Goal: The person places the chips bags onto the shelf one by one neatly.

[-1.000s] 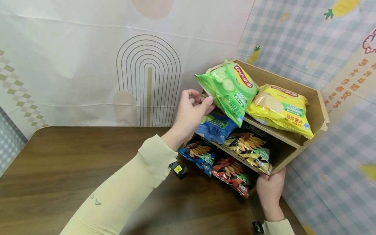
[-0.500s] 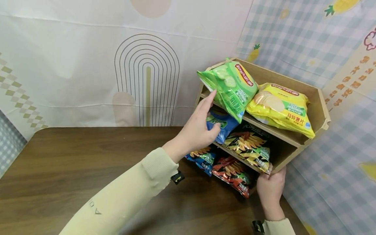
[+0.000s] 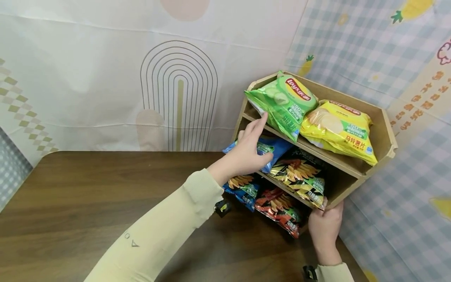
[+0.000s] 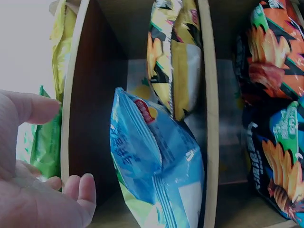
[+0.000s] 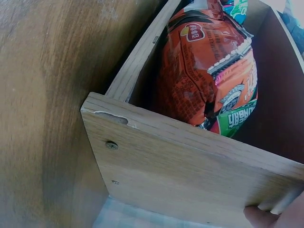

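My left hand [image 3: 244, 152], fingers extended, reaches the lower left edge of a green bag of Lay's potato chips [image 3: 287, 103]. This bag lies tilted on the top tier of a three-tier wooden shelf [image 3: 352, 168], next to a yellow chip bag [image 3: 340, 127]. In the left wrist view, the thumb and fingers [image 4: 40, 107] spread beside the tier board, with the green bag [image 4: 47, 147] behind them. My right hand [image 3: 325, 229] grips the shelf's right side panel low down; its fingertips [image 5: 266, 216] show against that panel in the right wrist view.
A blue chip bag [image 4: 156, 161] and a black-and-yellow one [image 3: 299, 176] fill the middle tier. Below sit a dark blue bag [image 3: 243, 190] and a red one [image 3: 278, 207]. The shelf stands on a brown wooden table [image 3: 105, 211], near cloth-covered walls [image 3: 246, 35].
My left hand has straightened its fingers and moved right. The green bag has shifted right and lies further onto the top tier. My right hand keeps its place.
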Action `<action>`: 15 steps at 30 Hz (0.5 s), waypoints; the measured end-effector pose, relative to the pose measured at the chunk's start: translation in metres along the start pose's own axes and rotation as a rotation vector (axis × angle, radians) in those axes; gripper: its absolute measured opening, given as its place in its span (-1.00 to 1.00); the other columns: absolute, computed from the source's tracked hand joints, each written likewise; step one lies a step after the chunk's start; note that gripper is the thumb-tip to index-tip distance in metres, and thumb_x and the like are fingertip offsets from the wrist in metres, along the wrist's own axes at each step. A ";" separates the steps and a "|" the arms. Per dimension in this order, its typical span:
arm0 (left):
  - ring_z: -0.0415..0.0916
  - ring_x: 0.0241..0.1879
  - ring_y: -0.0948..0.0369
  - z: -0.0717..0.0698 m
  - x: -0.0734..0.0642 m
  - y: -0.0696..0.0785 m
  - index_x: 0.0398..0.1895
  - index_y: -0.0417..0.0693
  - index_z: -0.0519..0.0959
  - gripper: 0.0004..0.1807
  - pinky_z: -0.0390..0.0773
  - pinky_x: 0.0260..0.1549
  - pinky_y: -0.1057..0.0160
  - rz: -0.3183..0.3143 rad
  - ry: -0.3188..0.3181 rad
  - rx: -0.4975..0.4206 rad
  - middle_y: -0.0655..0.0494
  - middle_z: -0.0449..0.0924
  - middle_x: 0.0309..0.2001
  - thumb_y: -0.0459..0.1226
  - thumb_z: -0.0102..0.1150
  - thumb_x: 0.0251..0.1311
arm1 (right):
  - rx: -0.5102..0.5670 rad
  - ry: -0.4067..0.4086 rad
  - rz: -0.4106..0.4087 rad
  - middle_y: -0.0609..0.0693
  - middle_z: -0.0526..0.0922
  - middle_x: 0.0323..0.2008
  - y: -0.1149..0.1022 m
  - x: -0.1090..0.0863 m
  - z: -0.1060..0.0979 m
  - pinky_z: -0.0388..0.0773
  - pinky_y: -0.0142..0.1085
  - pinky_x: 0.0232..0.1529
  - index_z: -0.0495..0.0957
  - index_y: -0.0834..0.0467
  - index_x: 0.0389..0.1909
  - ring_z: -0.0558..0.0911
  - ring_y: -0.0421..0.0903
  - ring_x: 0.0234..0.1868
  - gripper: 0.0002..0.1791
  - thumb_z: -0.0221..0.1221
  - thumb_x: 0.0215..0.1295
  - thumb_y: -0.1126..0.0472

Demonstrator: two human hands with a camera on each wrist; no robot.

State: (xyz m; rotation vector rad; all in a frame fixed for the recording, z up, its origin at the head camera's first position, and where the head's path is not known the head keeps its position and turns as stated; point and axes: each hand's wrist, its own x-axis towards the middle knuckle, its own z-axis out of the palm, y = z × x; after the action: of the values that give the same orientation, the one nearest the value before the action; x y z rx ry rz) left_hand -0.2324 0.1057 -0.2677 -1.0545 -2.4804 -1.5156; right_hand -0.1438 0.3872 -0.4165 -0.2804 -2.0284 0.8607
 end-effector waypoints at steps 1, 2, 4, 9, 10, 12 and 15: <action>-0.13 0.33 0.10 0.000 -0.002 -0.002 0.50 0.49 -0.40 0.04 0.24 0.16 -0.04 0.011 0.007 0.003 0.26 -0.32 0.51 -0.19 0.16 0.25 | 0.000 -0.002 0.001 0.43 0.36 0.00 0.000 0.001 0.000 0.24 0.20 0.13 0.27 0.44 0.16 0.37 0.36 0.11 -0.57 -0.09 0.43 0.20; -0.12 0.32 0.11 -0.001 -0.005 -0.004 0.50 0.48 -0.38 0.03 0.24 0.15 -0.04 0.023 0.014 0.013 0.27 -0.31 0.51 -0.19 0.14 0.25 | 0.006 -0.009 0.003 0.42 0.36 0.01 0.001 0.002 0.000 0.23 0.19 0.15 0.27 0.43 0.16 0.37 0.33 0.12 -0.57 -0.09 0.44 0.19; -0.11 0.33 0.14 -0.002 -0.014 -0.010 0.52 0.43 -0.34 0.00 0.20 0.21 -0.04 0.039 0.022 0.050 0.27 -0.28 0.50 -0.20 0.13 0.24 | 0.019 -0.033 0.006 0.37 0.37 0.07 0.001 0.002 -0.002 0.23 0.09 0.21 0.28 0.34 0.23 0.35 0.25 0.18 -0.56 -0.09 0.45 0.19; 0.00 0.33 0.10 -0.011 -0.053 -0.031 0.56 0.19 -0.20 -0.07 0.19 0.26 0.00 0.058 0.031 0.226 0.09 -0.11 0.49 -0.21 0.13 0.25 | 0.141 -0.010 -0.064 0.14 0.22 0.33 -0.011 -0.016 -0.012 0.15 -0.27 0.31 0.11 0.06 0.46 0.23 -0.02 0.32 -0.40 -0.07 0.41 0.31; 0.02 0.33 0.07 -0.014 -0.063 -0.036 0.56 0.15 -0.18 -0.09 0.20 0.26 -0.01 0.055 0.031 0.271 0.05 -0.08 0.48 -0.20 0.13 0.26 | 0.171 0.040 -0.114 0.15 0.19 0.34 -0.016 -0.022 -0.013 0.14 -0.29 0.30 0.09 0.11 0.46 0.22 -0.01 0.32 -0.37 -0.06 0.38 0.34; 0.05 0.33 0.01 -0.021 -0.084 -0.047 0.55 0.07 -0.12 -0.10 0.17 0.28 -0.04 0.042 0.047 0.357 -0.01 -0.02 0.47 -0.19 0.15 0.24 | 0.233 0.169 -0.244 0.19 0.20 0.30 -0.026 -0.031 -0.014 0.15 -0.27 0.29 0.16 0.27 0.38 0.24 0.05 0.27 -0.40 -0.02 0.32 0.33; 0.08 0.34 -0.09 -0.031 -0.116 -0.066 0.54 0.00 -0.06 -0.12 0.16 0.27 -0.13 -0.004 0.092 0.493 -0.07 0.05 0.45 -0.13 0.17 0.24 | 0.277 0.282 -0.480 0.36 0.32 0.14 -0.046 -0.040 -0.005 0.15 -0.14 0.28 0.28 0.53 0.12 0.28 0.20 0.16 -0.48 0.06 0.23 0.26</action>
State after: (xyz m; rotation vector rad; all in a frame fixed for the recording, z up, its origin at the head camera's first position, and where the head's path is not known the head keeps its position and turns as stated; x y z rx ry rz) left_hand -0.1905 0.0006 -0.3459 -0.8666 -2.5847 -0.8502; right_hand -0.1106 0.3365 -0.4096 0.2239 -1.5934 0.7349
